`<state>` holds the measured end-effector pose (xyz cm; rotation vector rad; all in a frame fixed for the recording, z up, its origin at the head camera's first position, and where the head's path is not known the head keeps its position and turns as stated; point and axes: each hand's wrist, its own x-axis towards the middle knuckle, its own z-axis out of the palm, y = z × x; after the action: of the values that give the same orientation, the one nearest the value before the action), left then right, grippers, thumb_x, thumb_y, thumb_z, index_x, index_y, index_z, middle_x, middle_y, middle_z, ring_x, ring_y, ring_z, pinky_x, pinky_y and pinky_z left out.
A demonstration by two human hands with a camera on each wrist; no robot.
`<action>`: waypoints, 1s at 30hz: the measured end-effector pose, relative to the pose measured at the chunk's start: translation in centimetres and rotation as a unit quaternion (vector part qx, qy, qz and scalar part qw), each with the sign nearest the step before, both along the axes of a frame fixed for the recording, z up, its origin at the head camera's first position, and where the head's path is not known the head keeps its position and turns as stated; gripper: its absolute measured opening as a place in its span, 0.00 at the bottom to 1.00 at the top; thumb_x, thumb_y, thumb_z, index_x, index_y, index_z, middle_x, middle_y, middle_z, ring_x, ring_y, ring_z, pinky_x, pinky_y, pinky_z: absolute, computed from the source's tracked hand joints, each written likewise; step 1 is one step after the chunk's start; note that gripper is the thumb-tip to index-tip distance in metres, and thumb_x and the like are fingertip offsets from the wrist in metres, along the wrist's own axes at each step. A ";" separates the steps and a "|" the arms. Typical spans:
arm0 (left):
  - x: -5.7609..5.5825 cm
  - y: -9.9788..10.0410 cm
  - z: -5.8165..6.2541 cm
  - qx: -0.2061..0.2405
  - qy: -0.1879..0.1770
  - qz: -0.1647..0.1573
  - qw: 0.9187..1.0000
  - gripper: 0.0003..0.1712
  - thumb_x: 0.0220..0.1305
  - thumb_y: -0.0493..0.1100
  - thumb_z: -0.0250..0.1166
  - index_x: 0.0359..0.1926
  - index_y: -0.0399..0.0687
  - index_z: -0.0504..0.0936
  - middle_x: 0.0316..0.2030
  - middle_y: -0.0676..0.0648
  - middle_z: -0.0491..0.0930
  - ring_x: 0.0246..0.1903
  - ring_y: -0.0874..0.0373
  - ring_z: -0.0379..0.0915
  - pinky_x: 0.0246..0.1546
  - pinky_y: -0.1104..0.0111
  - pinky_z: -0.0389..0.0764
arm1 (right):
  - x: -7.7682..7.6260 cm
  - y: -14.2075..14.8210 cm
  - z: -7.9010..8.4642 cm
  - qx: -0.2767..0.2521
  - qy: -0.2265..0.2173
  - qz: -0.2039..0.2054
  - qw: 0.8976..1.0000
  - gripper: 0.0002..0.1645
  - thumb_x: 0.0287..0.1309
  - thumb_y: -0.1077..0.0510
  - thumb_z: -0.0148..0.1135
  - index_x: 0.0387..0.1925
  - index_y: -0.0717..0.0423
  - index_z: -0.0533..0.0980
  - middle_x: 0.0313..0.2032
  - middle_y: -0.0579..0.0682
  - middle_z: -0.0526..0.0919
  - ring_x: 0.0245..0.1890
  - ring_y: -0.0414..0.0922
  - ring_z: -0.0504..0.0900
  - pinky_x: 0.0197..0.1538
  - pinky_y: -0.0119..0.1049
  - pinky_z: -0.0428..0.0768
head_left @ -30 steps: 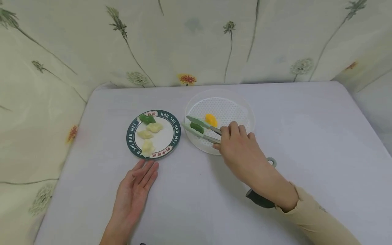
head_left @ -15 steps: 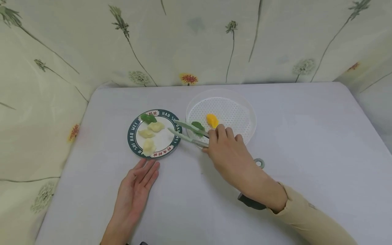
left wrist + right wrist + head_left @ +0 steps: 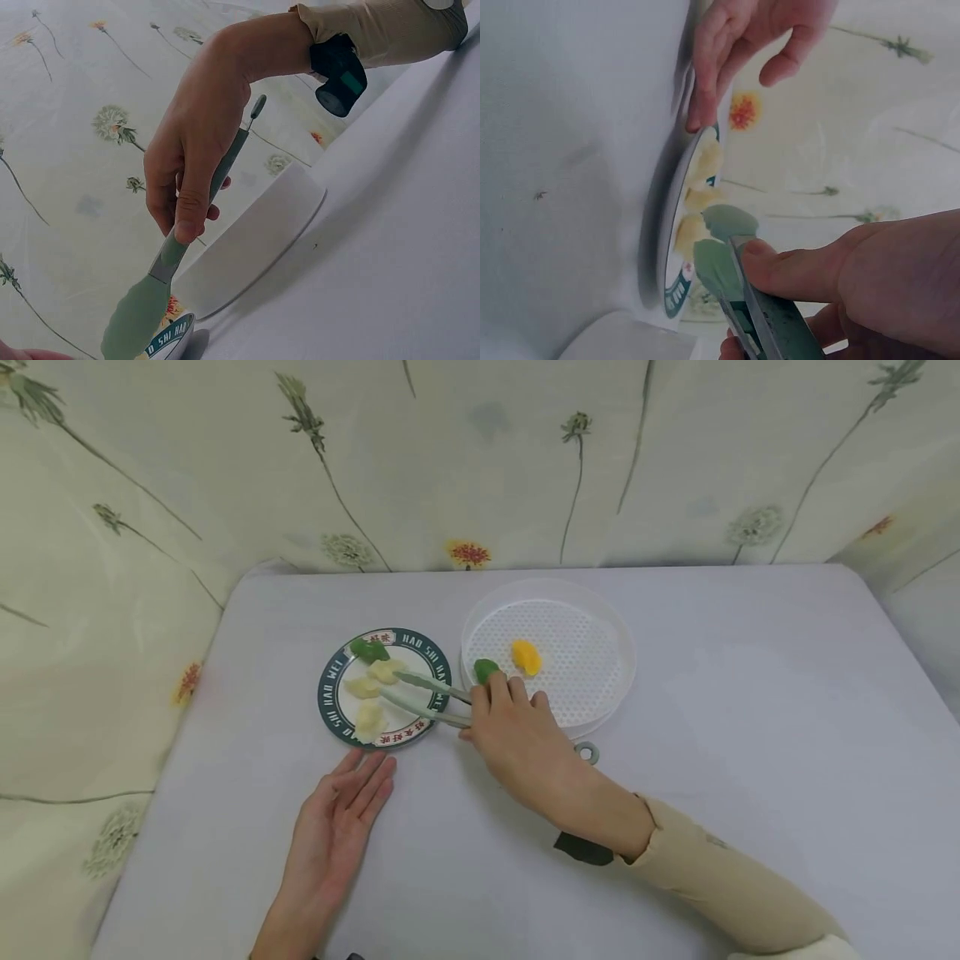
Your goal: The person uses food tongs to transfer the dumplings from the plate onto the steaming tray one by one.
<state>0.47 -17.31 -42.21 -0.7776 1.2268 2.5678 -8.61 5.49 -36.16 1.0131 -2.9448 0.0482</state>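
My right hand [image 3: 525,760] grips a pair of tongs [image 3: 422,708] with pale green tips. The tips [image 3: 718,268] stand apart over the plate, right at the uppermost pale yellow dumpling [image 3: 386,671]. Two more pale yellow dumplings, one in the middle [image 3: 362,688] and one lower down [image 3: 370,722], share the green-rimmed plate [image 3: 327,692] with a green dumpling [image 3: 370,651]. My left hand [image 3: 337,827] lies palm up, fingers extended, fingertips at the plate's near rim. In the left wrist view the right hand holds the tongs [image 3: 135,319] slanting down to the plate.
Right of the plate stands a round white perforated tray [image 3: 585,647] with a raised wall. In it lie a green dumpling [image 3: 486,668], partly hidden by the right hand, and an orange-yellow one [image 3: 527,657]. A floral curtain [image 3: 517,485] hangs behind the table.
My right hand has carried the tongs left, from above the green dumpling in the tray to over the plate. The left hand stays at the plate's rim.
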 end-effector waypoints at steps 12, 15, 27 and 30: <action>-0.1 0.0 -0.4 0.003 -0.003 0.005 1.000 0.38 0.84 0.43 0.43 0.88 0.44 0.43 0.84 0.39 0.56 0.81 0.50 0.62 0.86 0.63 0.64 | -0.8 -2.2 -0.4 -0.013 -0.010 0.010 1.000 0.31 0.76 0.45 0.63 0.59 0.71 0.76 0.46 0.61 0.78 0.45 0.57 0.76 0.45 0.51 0.88; -0.1 -0.1 -0.4 0.002 -0.002 0.005 1.000 0.38 0.84 0.43 0.42 0.88 0.44 0.43 0.84 0.39 0.56 0.81 0.50 0.62 0.86 0.63 0.64 | -1.1 -2.7 -0.5 -0.017 -0.012 0.013 1.000 0.30 0.76 0.46 0.63 0.57 0.71 0.76 0.45 0.60 0.77 0.43 0.56 0.75 0.43 0.50 0.86; -0.2 -0.1 -0.5 -0.006 -0.002 0.004 1.000 0.37 0.85 0.44 0.43 0.87 0.45 0.44 0.84 0.40 0.58 0.81 0.51 0.63 0.85 0.63 0.66 | -1.6 -3.8 -1.1 -0.014 0.006 0.027 1.000 0.27 0.76 0.47 0.65 0.60 0.65 0.75 0.46 0.57 0.79 0.40 0.52 0.79 0.35 0.43 0.80; -0.1 -0.1 -0.5 -0.005 -0.002 0.006 1.000 0.37 0.85 0.43 0.42 0.87 0.44 0.44 0.83 0.40 0.58 0.81 0.50 0.63 0.85 0.63 0.66 | -1.6 -3.9 -1.2 -0.017 0.006 0.023 1.000 0.27 0.76 0.48 0.64 0.63 0.63 0.74 0.48 0.56 0.80 0.41 0.50 0.83 0.35 0.42 0.82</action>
<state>0.33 -17.40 -42.68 -0.7950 1.2391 2.5697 -10.26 1.56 -37.39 1.0742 -2.8999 0.0921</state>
